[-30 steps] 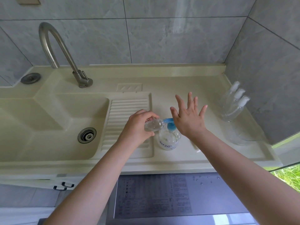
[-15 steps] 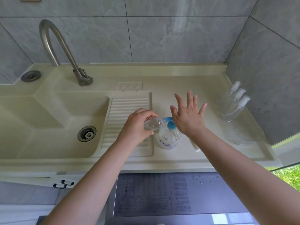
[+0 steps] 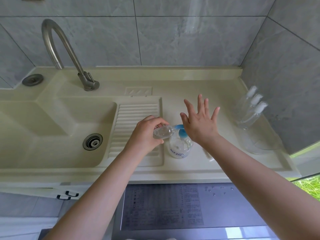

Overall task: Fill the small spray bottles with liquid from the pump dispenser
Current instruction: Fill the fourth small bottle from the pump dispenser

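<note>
Holding a small spray bottle (image 3: 163, 133) tipped on its side in our left hand (image 3: 147, 131), we have its open mouth up against the blue spout of the pump dispenser (image 3: 180, 144), which stands on the counter (image 3: 199, 163) just right of the ribbed draining board (image 3: 136, 118). Our right hand (image 3: 200, 123) sits over the dispenser's blue head, palm down, fingers straight and fanned wide, gripping nothing; we judge the heel of the palm is doing the pressing. The held bottle looks partly full of clear liquid, though how full we cannot tell. Well to the right of the dispenser, three more spray bottles (image 3: 249, 108) lean in a clear container (image 3: 259, 144) against the wall, caps on; whether those are filled we cannot make out. So we judge the task is mid-way: this bottle wants topping up and its sprayer put back on
</note>
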Demonstrator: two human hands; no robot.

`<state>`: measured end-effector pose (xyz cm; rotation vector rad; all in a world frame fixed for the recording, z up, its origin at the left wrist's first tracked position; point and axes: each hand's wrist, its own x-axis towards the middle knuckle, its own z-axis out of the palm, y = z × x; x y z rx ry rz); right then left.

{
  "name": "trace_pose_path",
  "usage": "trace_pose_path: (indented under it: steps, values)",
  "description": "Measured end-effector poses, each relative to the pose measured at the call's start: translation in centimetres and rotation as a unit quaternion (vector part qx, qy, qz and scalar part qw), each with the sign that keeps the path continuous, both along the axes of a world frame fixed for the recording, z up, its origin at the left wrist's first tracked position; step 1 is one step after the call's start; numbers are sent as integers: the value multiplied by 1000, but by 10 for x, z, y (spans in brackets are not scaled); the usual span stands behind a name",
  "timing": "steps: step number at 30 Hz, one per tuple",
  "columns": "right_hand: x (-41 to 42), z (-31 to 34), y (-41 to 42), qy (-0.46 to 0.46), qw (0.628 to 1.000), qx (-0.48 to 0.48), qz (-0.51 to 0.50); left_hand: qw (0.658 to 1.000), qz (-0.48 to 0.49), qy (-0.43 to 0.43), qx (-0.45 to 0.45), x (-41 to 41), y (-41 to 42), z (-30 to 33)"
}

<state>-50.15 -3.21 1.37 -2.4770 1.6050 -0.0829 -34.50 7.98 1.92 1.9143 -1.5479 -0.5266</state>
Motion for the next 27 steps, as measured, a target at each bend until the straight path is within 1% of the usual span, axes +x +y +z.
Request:
trace_pose_path:
  steps: [6, 10, 17, 20, 27]
  values:
    - [-2, -6, 4, -19, 999, 34, -6, 1000, 1, 7, -3, 0, 1, -1]
    - [-1, -8, 4, -21, 999, 36, -12, 1000, -2, 11, -4, -2, 0, -2]
    - [-4, -2, 3, -20, 1000, 8, -12, 1000, 7, 10, -6, 0, 1, -2]
    - [-3, -7, 6, -23, 999, 23, -10, 1000, 6, 16, -8, 1, 1, -2]
    - [-3, -5, 3, -5, 1000, 16, -21, 1000, 10, 16, -4, 3, 2, -4]
